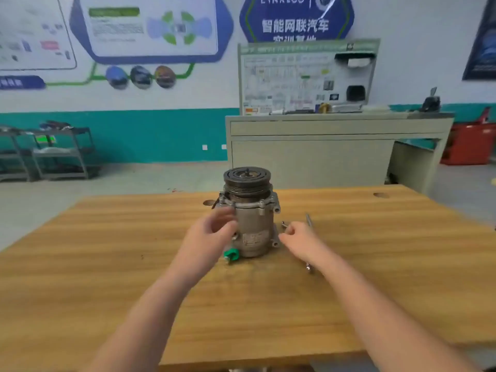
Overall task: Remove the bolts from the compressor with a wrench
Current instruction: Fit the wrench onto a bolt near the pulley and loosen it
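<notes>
A grey compressor (pixel 255 229) stands upright in the middle of the wooden table (pixel 134 264), its black pulley (pixel 247 179) on top and a green cap (pixel 231 254) at its lower left. My left hand (pixel 214 232) is at the compressor's left side with its fingers loosely curved. It is blurred, and I cannot tell whether it touches the body. Just right of the compressor, my right hand (pixel 298 238) curls its fingers round a metal wrench (pixel 284 224). One end of the wrench pokes out past the fingers and the other end shows under the wrist.
A second slim metal tool (pixel 309 219) lies on the table behind my right hand. The table has round holes at its far left (pixel 208 202) and far right (pixel 381 194). A grey workbench (pixel 335 146) stands behind the table, and shelving carts (pixel 53 151) stand at the left wall.
</notes>
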### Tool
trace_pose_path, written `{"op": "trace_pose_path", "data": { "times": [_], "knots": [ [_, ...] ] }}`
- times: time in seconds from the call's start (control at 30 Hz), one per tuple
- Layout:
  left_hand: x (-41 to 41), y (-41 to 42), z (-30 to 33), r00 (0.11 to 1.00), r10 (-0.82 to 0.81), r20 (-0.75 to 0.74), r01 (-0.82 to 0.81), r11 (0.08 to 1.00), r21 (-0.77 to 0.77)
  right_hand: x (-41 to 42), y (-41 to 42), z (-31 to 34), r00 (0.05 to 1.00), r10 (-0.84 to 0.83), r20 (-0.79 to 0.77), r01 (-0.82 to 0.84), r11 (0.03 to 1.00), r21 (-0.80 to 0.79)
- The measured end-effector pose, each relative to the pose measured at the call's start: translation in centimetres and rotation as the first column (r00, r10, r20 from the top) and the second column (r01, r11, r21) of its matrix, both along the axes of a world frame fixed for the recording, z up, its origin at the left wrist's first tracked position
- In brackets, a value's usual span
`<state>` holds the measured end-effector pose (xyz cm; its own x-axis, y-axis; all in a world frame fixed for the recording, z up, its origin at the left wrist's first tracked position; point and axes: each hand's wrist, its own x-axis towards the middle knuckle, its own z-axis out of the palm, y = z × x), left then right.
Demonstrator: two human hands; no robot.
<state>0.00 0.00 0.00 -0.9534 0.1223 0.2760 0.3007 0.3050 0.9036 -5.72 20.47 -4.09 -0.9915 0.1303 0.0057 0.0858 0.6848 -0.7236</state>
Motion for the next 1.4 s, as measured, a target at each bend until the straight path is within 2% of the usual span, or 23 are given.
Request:
{"op": "trace_pose_path", "data": {
  "times": [0.07,0.17,0.27,0.4,0.53,0.6,0.67,0.7,0.77,0.83,0.9,0.97,1.0,1.07,1.13,1.2,1.3,1.4],
  "knots": [
    [-2.1,1.3,-0.5,0.967,0.233,-0.104,-0.233,0.972,0.013,-1.3,-0.6,-0.5,0.993,-0.113,0.024,0.106,0.977,0.185],
    [-5.4,2.7,-2.6,0.920,0.352,-0.173,-0.364,0.930,-0.040,-2.8,-1.1,-1.9,0.977,-0.204,0.057,0.178,0.939,0.294],
    [-8.2,2.7,-5.1,0.925,0.334,-0.180,-0.359,0.925,-0.125,-4.2,-0.8,-2.8,0.949,-0.304,0.083,0.268,0.918,0.293],
    [-10.7,2.5,-7.5,0.932,0.242,-0.269,-0.251,0.968,0.001,-5.9,-0.4,-3.5,0.916,-0.324,0.238,0.212,0.893,0.397],
    [-11.7,1.5,-7.8,0.933,0.177,-0.315,-0.178,0.984,0.026,-6.5,-0.1,-3.3,0.890,-0.319,0.325,0.167,0.893,0.419],
    [-11.3,1.5,-7.8,0.940,0.157,-0.303,-0.149,0.988,0.049,-6.4,0.6,-2.8,0.922,-0.298,0.245,0.225,0.931,0.286],
    [-10.9,1.6,-7.6,0.945,0.154,-0.289,-0.136,0.987,0.084,-6.2,1.6,-2.5,0.956,-0.290,0.037,0.292,0.955,-0.051],
    [-10.8,1.6,-7.4,0.948,0.163,-0.273,-0.141,0.985,0.100,-5.9,1.8,-2.0,0.950,-0.309,-0.053,0.284,0.920,-0.271],
    [-10.5,1.7,-7.0,0.951,0.196,-0.241,-0.166,0.977,0.137,-5.1,1.7,-0.8,0.930,-0.330,-0.162,0.161,0.762,-0.627],
    [-9.8,1.9,-6.3,0.940,0.253,-0.227,-0.207,0.957,0.205,-4.0,1.0,0.1,0.919,-0.312,-0.240,-0.020,0.572,-0.820],
    [-8.8,2.3,-6.1,0.901,0.359,-0.243,-0.291,0.917,0.272,-3.2,0.5,0.7,0.904,-0.301,-0.303,-0.158,0.425,-0.891],
    [-7.9,2.6,-5.7,0.821,0.439,-0.365,-0.345,0.891,0.295,-2.3,0.1,1.0,0.892,-0.293,-0.345,-0.249,0.319,-0.914],
    [-7.4,2.7,-5.5,0.798,0.425,-0.427,-0.323,0.900,0.292,-2.0,0.0,1.1,0.886,-0.295,-0.359,-0.280,0.278,-0.919],
    [-6.4,3.1,-5.3,0.830,0.285,-0.480,-0.204,0.955,0.214,-1.6,-0.1,1.4,0.878,-0.298,-0.374,-0.312,0.236,-0.920],
    [-5.8,3.6,-5.2,0.900,0.119,-0.420,-0.090,0.992,0.089,-1.3,-0.2,1.6,0.871,-0.303,-0.387,-0.327,0.230,-0.916],
    [-5.7,4.2,-5.3,0.946,0.037,-0.321,-0.019,0.998,0.060,-1.2,-0.3,1.5,0.867,-0.287,-0.406,-0.349,0.232,-0.908],
    [-5.6,4.8,-5.2,0.985,-0.006,-0.174,0.039,0.981,0.189,-1.1,-0.6,1.5,0.857,-0.233,-0.460,-0.404,0.251,-0.880],
    [-5.6,4.9,-4.6,0.996,-0.091,0.010,0.078,0.898,0.434,-0.9,-0.9,1.3,0.838,-0.186,-0.513,-0.458,0.272,-0.846]
  ]
}}
